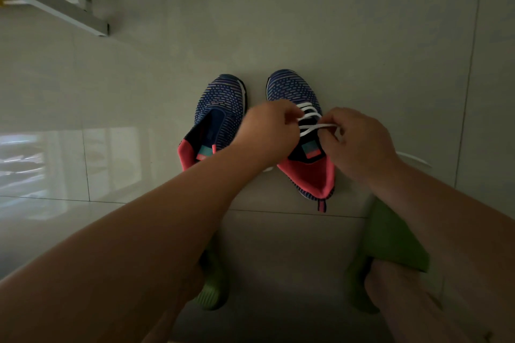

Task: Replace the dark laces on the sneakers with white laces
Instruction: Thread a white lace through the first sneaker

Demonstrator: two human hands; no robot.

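Two blue knit sneakers with pink heel linings stand side by side on the tiled floor. The left sneaker (220, 108) has no lace in it. The right sneaker (295, 92) carries a white lace (309, 114) crossed through its eyelets. My left hand (267, 128) pinches one strand of the lace above the tongue. My right hand (359, 142) pinches the other strand beside it. A loose white lace end (415, 159) trails on the floor to the right of that shoe.
Both my feet are in green slippers (211, 289) at the bottom of the view, the right one (390, 242) close behind the right sneaker. A white frame (55, 5) juts in at the upper left. The floor is glossy grey tile.
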